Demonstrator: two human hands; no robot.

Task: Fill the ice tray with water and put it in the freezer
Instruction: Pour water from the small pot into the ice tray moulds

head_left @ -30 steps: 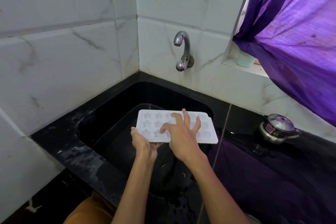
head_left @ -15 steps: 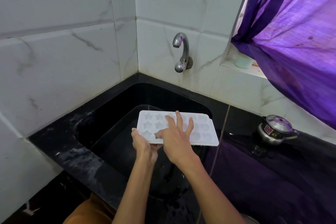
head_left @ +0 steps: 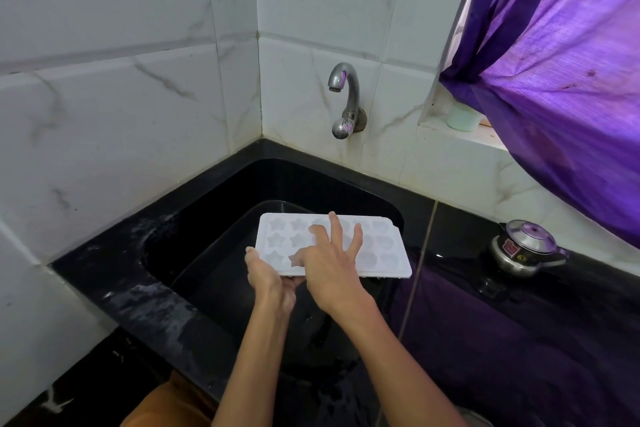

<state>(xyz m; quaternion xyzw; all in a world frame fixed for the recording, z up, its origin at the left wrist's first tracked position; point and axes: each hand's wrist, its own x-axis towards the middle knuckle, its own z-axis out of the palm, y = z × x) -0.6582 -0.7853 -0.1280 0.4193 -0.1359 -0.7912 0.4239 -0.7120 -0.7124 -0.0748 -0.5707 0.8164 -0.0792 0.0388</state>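
A white ice tray (head_left: 384,246) with star and round shaped cells is held level over the black sink (head_left: 221,204). My left hand (head_left: 268,279) grips its near left edge from below, thumb on the rim. My right hand (head_left: 329,260) lies flat on top of the tray with fingers spread, covering the middle cells. A metal tap (head_left: 344,97) juts from the tiled wall above and behind the tray; no water runs from it. Whether the cells hold water I cannot tell.
A black stone counter (head_left: 114,288) surrounds the sink, wet on the left. A small steel pressure cooker (head_left: 526,250) stands on the counter at right. A purple curtain (head_left: 561,73) hangs over a window ledge with a pale green cup (head_left: 462,118).
My right hand has slid slightly left across the top of the tray. The tray stays in about the same place over the sink, still held by my left hand.
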